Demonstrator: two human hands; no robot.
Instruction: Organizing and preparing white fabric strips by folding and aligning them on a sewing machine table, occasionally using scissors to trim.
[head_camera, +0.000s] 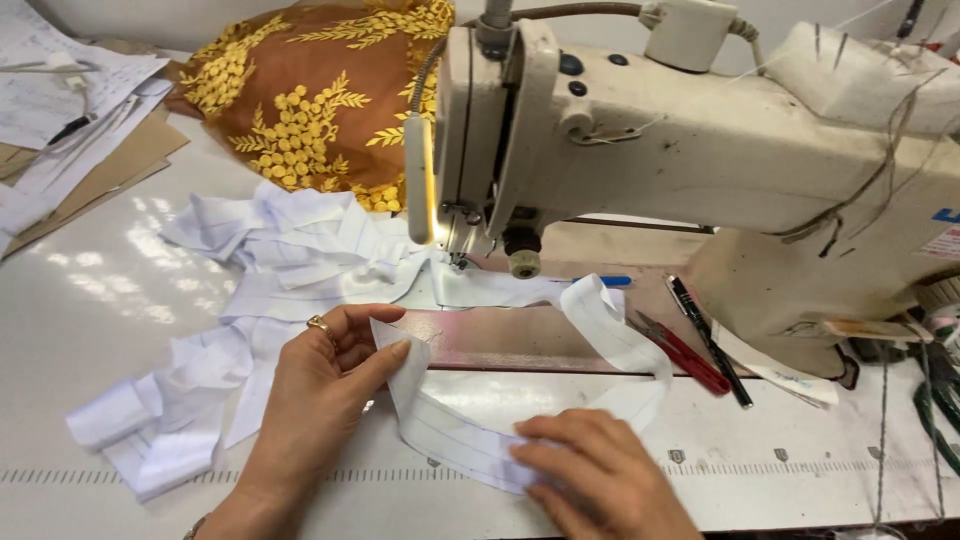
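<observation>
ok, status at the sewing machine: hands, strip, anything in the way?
Left hand pinching white fabric strip. Right hand pressing strip flat on table. Red snips and black pen beside strip's loop.

Left of the sewing machine, a pile of white fabric strips crowds the table, red snips and black pen block beneath its arm, and bare tabletop lies along its front.
</observation>
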